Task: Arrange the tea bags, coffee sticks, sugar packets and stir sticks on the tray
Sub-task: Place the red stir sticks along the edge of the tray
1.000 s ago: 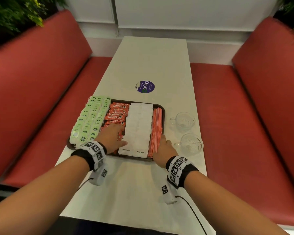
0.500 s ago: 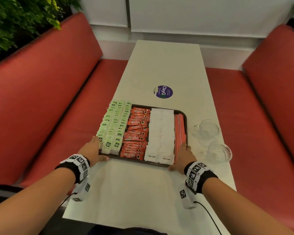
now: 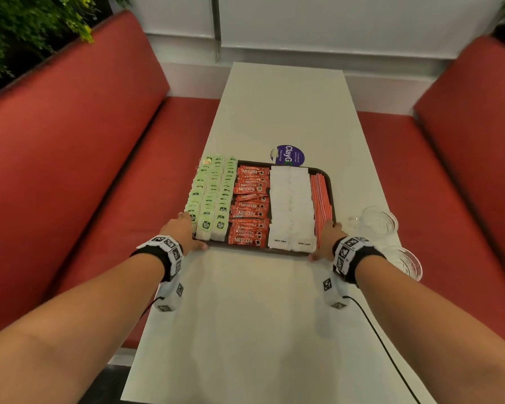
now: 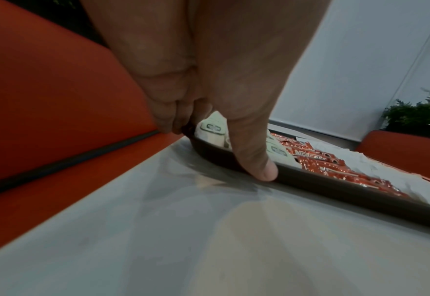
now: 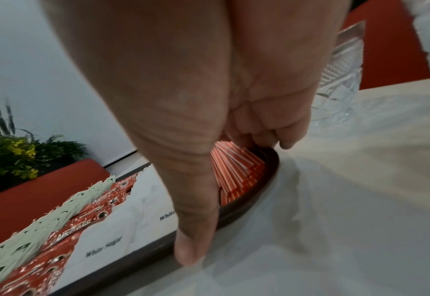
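A dark tray (image 3: 328, 182) sits on the white table (image 3: 274, 112). It is full, in four rows from 9 o'clock to 3 o'clock. The green tea bags (image 3: 213, 196) are at the 9 o'clock side and stick out a little over the far edge. Next come the red coffee sticks (image 3: 250, 205). Then come the white sugar packets (image 3: 292, 205). The thin red stir sticks (image 3: 321, 199) lie along the 3 o'clock side.

The left hand (image 3: 181, 231) holds the tray's near corner at 7 o'clock. In the left wrist view its thumb (image 4: 257, 160) presses on the near rim, and its fingers (image 4: 168, 118) curl around the side edge, right beside the tea bags.

The right hand (image 3: 327, 237) holds the near corner at 5 o'clock. In the right wrist view its thumb (image 5: 196, 230) lies along the near rim by the sugar packets, and its fingers (image 5: 272, 132) curl over the side edge next to the stir sticks.

A round purple sticker (image 3: 287, 156) is on the table at 12 o'clock from the tray, and the tray's far edge partly covers it. Two clear glass cups (image 3: 376, 220) stand on the table at 3 o'clock, just beside the right hand. Red benches (image 3: 70, 141) run along both sides of the table. Green plants (image 3: 27, 27) show behind the left bench.
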